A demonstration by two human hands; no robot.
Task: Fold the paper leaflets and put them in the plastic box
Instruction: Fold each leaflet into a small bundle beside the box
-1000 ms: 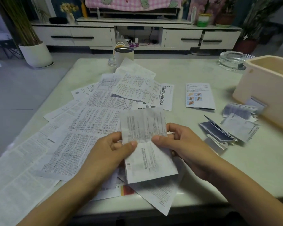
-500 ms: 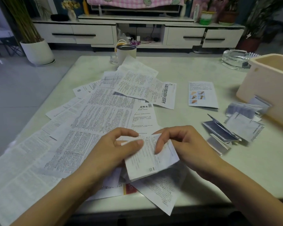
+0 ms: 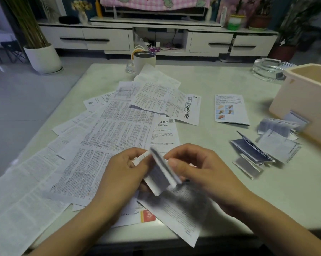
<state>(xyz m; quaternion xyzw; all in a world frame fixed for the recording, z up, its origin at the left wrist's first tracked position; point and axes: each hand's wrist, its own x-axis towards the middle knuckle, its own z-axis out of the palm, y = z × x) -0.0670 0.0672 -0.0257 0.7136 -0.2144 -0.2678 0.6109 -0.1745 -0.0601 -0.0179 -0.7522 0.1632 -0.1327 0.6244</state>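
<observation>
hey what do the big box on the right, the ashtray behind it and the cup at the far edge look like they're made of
Box: likely plastic, a matte cream wall with rounded corners. Ashtray: looks like clear glass, thick and see-through with bright glints. Cup: white matte body with a dark metallic-looking rim; could be coated steel or ceramic, hard to tell.

Two bare hands, left [image 3: 119,174] and right [image 3: 202,170], share one blurry folded paper leaflet [image 3: 160,174]. One cream plastic box [image 3: 302,106], one white mug [image 3: 144,60], one clear glass ashtray [image 3: 267,69], roughly five folded leaflets [image 3: 267,143] beside the box; unfolded printed sheets [image 3: 107,137] overlap too much to count.
</observation>
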